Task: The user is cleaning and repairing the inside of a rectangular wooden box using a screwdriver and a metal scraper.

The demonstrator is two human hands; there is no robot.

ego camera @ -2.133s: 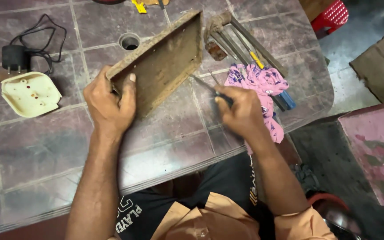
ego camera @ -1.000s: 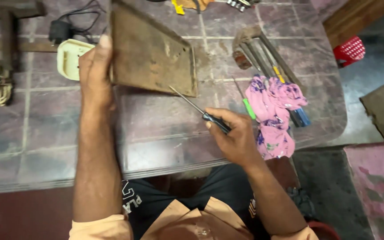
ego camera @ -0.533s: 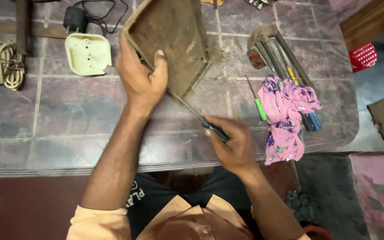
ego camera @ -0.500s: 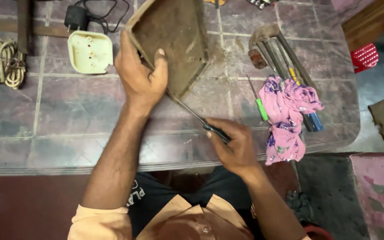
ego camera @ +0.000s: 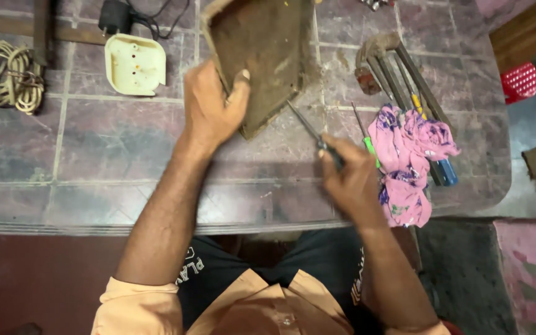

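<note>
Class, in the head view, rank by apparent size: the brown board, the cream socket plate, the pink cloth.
1. Brown board, though raised nearer the camera.
2. Pink cloth and cream socket plate look alike; unranked.

No package, label, sign or screen is to see on the table. Only tools lie there.
</note>
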